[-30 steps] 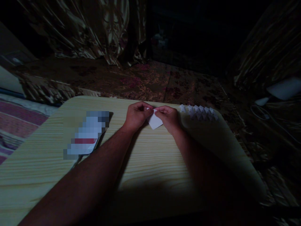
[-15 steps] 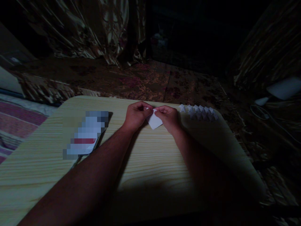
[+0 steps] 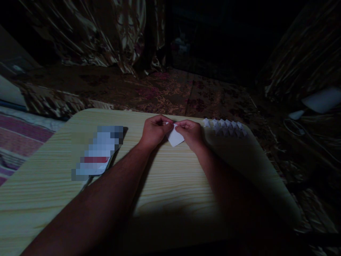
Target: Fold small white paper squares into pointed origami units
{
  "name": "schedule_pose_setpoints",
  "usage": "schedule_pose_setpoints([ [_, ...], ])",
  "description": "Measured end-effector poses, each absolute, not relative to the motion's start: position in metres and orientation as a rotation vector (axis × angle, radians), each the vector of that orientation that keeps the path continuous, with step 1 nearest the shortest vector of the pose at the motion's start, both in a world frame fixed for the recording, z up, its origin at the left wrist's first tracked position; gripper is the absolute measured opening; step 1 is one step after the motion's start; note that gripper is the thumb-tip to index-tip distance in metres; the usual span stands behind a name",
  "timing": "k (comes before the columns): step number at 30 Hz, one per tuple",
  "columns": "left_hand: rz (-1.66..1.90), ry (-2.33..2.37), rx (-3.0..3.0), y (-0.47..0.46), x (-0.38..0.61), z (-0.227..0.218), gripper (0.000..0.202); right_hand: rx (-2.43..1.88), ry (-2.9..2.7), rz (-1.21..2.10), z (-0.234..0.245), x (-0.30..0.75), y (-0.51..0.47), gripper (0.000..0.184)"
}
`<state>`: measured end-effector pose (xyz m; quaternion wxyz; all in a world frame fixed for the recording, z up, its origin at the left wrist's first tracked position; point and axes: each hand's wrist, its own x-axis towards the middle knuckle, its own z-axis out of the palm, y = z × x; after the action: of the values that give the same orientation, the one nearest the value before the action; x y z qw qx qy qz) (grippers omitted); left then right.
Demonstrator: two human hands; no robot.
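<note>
A small white piece of paper (image 3: 175, 138) is held between both my hands near the far edge of the pale wooden table (image 3: 170, 185). My left hand (image 3: 154, 130) pinches its upper left part with curled fingers. My right hand (image 3: 190, 132) pinches its upper right part the same way. The paper's lower corner hangs free between my wrists, just above the tabletop. To the right of my right hand lies a row of several small white folded paper stars (image 3: 226, 126).
A blurred white and red flat packet (image 3: 98, 151) lies on the table's left half. Dark patterned cloth (image 3: 149, 89) covers the floor beyond the table. A striped mat (image 3: 18, 138) is at the left, white objects and a cable (image 3: 306, 121) at the right.
</note>
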<state>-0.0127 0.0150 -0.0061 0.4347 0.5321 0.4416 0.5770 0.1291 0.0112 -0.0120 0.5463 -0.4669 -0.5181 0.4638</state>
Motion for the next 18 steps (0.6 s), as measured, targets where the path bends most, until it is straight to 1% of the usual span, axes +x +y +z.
schedule_pose_setpoints([
  [13, 1.424, 1.094, 1.363, 0.0137, -0.0124, -0.0057, 0.016, -1.128, -1.266, 1.056, -0.0129, 0.1285, 0.0122, 0.020],
  [18, 1.421, 1.109, 1.384, 0.0135, -0.0121, -0.0059, 0.015, -1.126, -1.258, 1.057, -0.0119, 0.1281, 0.0116, 0.018],
])
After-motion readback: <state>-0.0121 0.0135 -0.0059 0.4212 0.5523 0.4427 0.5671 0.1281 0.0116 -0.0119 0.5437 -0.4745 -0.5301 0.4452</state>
